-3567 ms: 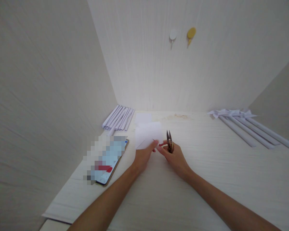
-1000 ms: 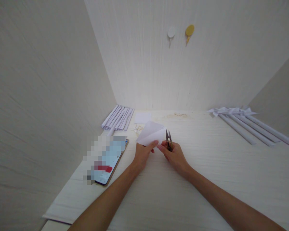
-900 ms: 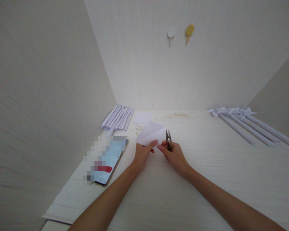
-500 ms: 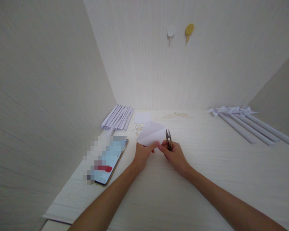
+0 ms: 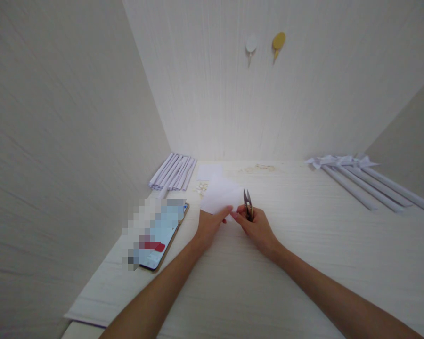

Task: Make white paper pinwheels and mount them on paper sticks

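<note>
Between my hands, a little above the white table, is a piece of white paper (image 5: 219,192). My left hand (image 5: 212,225) is closed on its lower edge, thumb on top. Thread snips (image 5: 248,205) with dark pointed blades stick up out of my right hand (image 5: 255,227), which is closed around them. My right thumb and index finger are pinched together at the paper's lower right corner; whether they grip it is hard to tell. Small pale scraps (image 5: 201,188) lie just left of the paper, and a flat white sheet (image 5: 209,171) lies behind it.
A phone (image 5: 162,238), partly pixelated, lies left of my left arm. Rolled paper tubes (image 5: 173,173) are stacked at the back left. More tubes (image 5: 371,188) with folded paper (image 5: 341,162) lie at the back right. White and yellow hooks (image 5: 279,41) hang on the back wall.
The paper has turned and flattened in my hands, so its fold line no longer shows and its outline differs. Both hands stay nearly in place, with the snips still in the right.
</note>
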### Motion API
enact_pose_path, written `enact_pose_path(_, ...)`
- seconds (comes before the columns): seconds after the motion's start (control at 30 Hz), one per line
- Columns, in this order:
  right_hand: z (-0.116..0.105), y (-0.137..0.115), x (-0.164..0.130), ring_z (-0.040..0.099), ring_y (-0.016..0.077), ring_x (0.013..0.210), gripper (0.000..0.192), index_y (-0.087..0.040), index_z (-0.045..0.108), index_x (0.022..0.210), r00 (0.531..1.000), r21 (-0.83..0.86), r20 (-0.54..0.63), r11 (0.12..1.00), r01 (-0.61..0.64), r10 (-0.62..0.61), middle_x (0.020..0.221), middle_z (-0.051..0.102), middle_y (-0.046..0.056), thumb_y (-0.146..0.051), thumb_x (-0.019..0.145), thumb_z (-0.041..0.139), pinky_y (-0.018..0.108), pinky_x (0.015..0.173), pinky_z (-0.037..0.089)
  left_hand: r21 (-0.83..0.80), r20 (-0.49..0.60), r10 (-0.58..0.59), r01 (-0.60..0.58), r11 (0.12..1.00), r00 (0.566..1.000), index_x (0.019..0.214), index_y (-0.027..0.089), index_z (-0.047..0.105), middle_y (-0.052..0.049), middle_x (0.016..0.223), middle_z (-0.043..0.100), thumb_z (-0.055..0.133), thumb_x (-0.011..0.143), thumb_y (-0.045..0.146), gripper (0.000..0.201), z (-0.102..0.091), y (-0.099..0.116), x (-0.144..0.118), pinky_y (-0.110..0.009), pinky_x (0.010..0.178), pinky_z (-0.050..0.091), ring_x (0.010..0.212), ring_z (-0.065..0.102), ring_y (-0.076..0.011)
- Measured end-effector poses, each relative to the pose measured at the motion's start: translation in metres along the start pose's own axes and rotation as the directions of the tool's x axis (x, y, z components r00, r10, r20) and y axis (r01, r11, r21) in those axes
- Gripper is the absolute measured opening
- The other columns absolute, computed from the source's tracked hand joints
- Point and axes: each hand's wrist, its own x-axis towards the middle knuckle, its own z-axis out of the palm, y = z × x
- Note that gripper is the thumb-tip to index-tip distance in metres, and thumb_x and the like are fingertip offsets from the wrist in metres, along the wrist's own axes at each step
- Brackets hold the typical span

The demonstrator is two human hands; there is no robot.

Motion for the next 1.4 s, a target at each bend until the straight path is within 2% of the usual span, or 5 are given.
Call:
enact_pose_path(0.33,0.0,0.0,-0.001,0.026,0.0053,0.039,0.026,-0.015,0.052,0.07,1.0,0.064,0.014,0.998,-0.026,0.026,0.046,0.03,-0.008,-0.04,0.065,0.058,0.02,0.036,0.018,0.076,-0.06,0.082,-0.077,0.994,0.995,0.061,0.016,0.057,0.0,0.058,0.058,0.064,0.056,0.029,0.016,-0.003,-0.001,0.002,-0.021,0.043,0.04,0.048,0.049,-0.0102)
enact_pose_path(0.53,0.005,-0.007,-0.007,0.019,0.0037,0.032,0.037,-0.018,0.044,0.071,0.971,0.363,0.227,0.919,-0.154,0.073,0.047,0.026,-0.01,-0.054,0.076,0.034,0.018,0.031,0.013,-0.053,-0.172,0.053,-0.063,0.997,0.984,0.07,0.015,0.059,0.0,0.062,0.06,0.061,0.059,0.03,0.019,-0.005,0.001,0.006,-0.021,0.048,0.044,0.058,0.056,-0.0123)
enact_pose_path(0.67,0.009,-0.009,-0.012,0.02,0.0039,0.032,0.038,-0.019,0.039,0.062,0.937,0.218,0.329,0.956,-0.198,0.119,0.042,0.026,-0.01,-0.054,0.075,0.035,0.017,0.031,0.015,-0.109,-0.195,0.05,-0.072,0.991,0.979,0.072,0.014,0.06,-0.001,0.065,0.062,0.06,0.061,0.031,0.02,-0.006,0.002,0.007,-0.022,0.051,0.046,0.061,0.058,-0.0123)
enact_pose_path(0.93,0.009,-0.008,-0.015,0.027,0.0064,0.034,0.042,-0.019,0.037,0.053,0.949,-0.067,0.31,0.997,-0.03,0.049,0.038,0.032,-0.007,-0.051,0.08,0.029,0.02,0.035,0.02,-0.144,-0.232,0.038,-0.073,0.987,0.972,0.074,0.012,0.059,-0.002,0.062,0.063,0.058,0.063,0.031,0.022,-0.003,0.005,0.004,-0.024,0.054,0.048,0.059,0.06,-0.0133)
enact_pose_path(1.4,0.01,-0.01,-0.013,0.029,0.0086,0.037,0.042,-0.02,0.034,0.051,0.965,-0.196,0.261,0.979,0.053,0.0,0.039,0.034,-0.005,-0.046,0.082,0.024,0.022,0.039,0.021,-0.146,-0.215,0.027,-0.06,0.987,0.976,0.075,0.013,0.057,-0.001,0.062,0.061,0.059,0.062,0.03,0.021,-0.001,0.004,0.002,-0.022,0.049,0.046,0.055,0.059,-0.0125)
